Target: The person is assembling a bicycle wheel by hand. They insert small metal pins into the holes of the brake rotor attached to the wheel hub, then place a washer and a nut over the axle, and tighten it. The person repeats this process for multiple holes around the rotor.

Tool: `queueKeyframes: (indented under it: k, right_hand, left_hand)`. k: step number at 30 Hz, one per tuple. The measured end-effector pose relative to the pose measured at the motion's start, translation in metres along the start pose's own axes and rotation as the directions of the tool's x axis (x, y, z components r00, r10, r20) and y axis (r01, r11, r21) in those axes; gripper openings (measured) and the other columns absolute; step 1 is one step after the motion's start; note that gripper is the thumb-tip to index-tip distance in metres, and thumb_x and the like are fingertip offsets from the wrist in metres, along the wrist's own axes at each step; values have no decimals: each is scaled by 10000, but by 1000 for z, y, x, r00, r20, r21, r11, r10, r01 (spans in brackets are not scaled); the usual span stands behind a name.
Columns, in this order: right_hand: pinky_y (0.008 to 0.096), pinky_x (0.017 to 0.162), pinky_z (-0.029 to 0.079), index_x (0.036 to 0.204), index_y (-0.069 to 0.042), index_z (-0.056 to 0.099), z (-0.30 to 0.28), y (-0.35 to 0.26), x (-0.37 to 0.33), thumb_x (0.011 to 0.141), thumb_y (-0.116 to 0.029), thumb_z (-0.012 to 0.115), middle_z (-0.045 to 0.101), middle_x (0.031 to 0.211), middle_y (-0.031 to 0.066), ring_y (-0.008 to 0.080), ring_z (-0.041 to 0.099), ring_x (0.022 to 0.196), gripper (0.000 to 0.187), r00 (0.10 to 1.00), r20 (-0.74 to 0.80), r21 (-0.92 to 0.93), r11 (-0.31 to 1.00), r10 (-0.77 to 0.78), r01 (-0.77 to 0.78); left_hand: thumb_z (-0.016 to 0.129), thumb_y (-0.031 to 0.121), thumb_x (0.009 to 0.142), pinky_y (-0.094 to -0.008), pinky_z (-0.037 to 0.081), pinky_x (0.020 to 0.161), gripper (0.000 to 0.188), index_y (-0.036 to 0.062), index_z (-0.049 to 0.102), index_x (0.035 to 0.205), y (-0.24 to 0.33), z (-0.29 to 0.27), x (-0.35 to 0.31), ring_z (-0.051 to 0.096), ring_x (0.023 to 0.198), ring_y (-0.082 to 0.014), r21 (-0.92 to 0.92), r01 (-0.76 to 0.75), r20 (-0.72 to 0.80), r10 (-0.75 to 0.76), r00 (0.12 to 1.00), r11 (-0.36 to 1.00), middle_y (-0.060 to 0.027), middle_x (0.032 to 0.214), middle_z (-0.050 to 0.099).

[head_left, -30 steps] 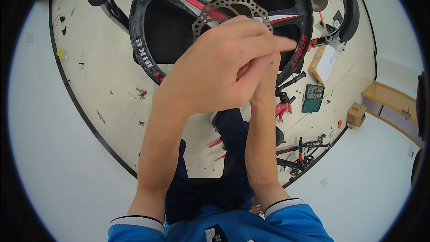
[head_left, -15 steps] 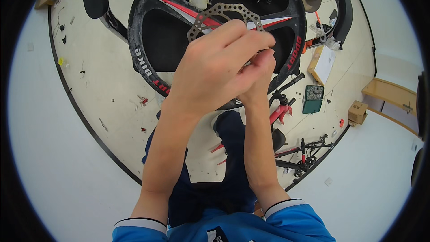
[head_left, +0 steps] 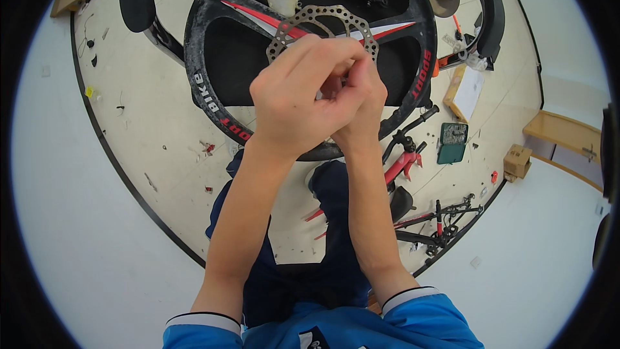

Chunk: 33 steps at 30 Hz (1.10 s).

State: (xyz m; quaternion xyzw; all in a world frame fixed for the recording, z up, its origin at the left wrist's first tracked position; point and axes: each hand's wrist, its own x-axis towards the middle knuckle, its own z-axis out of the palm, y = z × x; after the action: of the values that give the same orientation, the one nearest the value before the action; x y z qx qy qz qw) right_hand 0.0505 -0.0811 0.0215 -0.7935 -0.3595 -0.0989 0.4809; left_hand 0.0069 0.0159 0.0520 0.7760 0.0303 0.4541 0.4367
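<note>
Black wheel, hands close above it

It lies face up on a dark seat, a drilled metal rotor at its middle, partly hidden by the hands. The left hand curls, thumb and fingers drawn in; the right hand sits partly behind it, apparently touching. I cannot tell whether either pinches anything. For such close finger work, steady forearms would likely help, as would keeping knuckles off the rotor's edge and turning the fingertips into view.

White lettering and red lettering mark the wheel rim lower left of the brake disc, more red right of it.
</note>
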Motion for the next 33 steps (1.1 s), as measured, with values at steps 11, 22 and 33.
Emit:
queueKeyframes:
  k: [11,22,33]
  right_hand:
    - [386,717,521,919,-7,667,-1,-3,5,753,-54,677,657,891,103,311,608,835,172,1000,-10,-29,1000,4,-5]
    - [372,662,469,928,-33,648,6,5,2,759,-45,689,623,845,85,292,546,757,175,998,-42,-14,999,-46,45]
    - [294,696,467,953,-30,697,-4,3,3,999,-127,579,640,849,54,185,582,775,159,967,-45,172,956,250,-239]
  left_hand:
    - [752,-89,770,-203,527,560,212,-13,677,953,0,10,-10,661,590,-94,117,-64,-147,81,986,991,-46,776,701]
    - [766,-48,768,-211,493,530,195,10,691,938,-8,20,-11,622,596,-105,-67,40,-218,-53,975,997,-32,755,672]
    - [625,63,989,-182,481,588,155,-30,718,1072,-17,-7,-5,609,683,-47,-173,280,-33,-289,957,944,-41,825,698]
